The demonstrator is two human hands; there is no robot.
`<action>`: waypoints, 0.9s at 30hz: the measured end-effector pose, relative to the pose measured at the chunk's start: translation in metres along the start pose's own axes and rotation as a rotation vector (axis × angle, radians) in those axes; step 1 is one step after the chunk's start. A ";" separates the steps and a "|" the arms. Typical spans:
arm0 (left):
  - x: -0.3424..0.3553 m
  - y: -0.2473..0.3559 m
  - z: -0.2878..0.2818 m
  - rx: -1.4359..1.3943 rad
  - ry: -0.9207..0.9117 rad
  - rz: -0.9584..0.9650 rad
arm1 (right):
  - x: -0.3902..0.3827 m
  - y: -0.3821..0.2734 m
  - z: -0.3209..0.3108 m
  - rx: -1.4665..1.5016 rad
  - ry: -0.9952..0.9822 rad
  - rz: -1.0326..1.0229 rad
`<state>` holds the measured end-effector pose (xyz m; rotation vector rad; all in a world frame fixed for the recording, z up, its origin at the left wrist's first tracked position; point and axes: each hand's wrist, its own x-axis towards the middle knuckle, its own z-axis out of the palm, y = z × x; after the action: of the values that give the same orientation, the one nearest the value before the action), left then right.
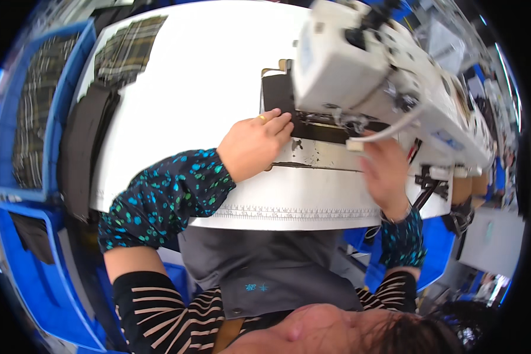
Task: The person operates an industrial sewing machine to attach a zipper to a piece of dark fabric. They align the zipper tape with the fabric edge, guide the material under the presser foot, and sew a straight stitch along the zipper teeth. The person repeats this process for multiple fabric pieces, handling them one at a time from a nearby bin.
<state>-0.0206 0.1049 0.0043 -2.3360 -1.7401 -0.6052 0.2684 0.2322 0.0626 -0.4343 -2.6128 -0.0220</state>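
A white sewing machine stands on the right half of the white table. A flat black fabric piece lies under its head, by the needle area. My left hand rests with its fingers stretched out on the fabric's near left edge, pressing it flat. My right hand is raised just right of the needle area, close to a white machine part. Motion smears it, and its fingertips are partly hidden, so whether it holds anything does not show.
Folded plaid cloth and a stack of black cloth lie along the table's left side. Beyond them stands a blue bin holding plaid cloth. Another blue bin sits nearer. A printed ruler follows the table's front edge.
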 end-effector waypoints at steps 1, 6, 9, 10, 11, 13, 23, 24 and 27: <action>0.002 0.001 -0.001 -0.022 0.015 -0.008 | 0.004 -0.004 0.023 -0.008 -0.049 -0.020; 0.000 -0.001 -0.011 -0.087 0.087 -0.049 | 0.039 -0.026 0.075 0.212 -0.103 0.012; 0.002 0.007 -0.015 -0.077 0.039 -0.086 | 0.043 -0.026 0.073 0.200 -0.084 -0.028; 0.002 0.008 -0.012 -0.062 0.060 -0.070 | 0.044 -0.025 0.070 0.159 -0.117 -0.064; 0.003 0.009 -0.012 -0.026 0.050 -0.064 | 0.045 -0.025 0.070 0.119 -0.151 -0.101; 0.004 0.012 -0.012 0.038 0.038 -0.059 | 0.046 -0.025 0.073 0.093 -0.098 -0.110; 0.004 0.016 -0.017 0.086 -0.055 -0.058 | 0.050 -0.029 0.077 0.021 -0.031 -0.118; 0.005 0.014 -0.018 0.091 -0.057 -0.050 | 0.051 -0.029 0.077 0.020 -0.027 -0.120; 0.007 0.014 -0.020 0.101 -0.058 -0.043 | 0.051 -0.028 0.077 0.037 -0.024 -0.118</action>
<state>-0.0098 0.0992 0.0262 -2.2746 -1.8056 -0.4489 0.1815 0.2284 0.0203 -0.2691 -2.6546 -0.0076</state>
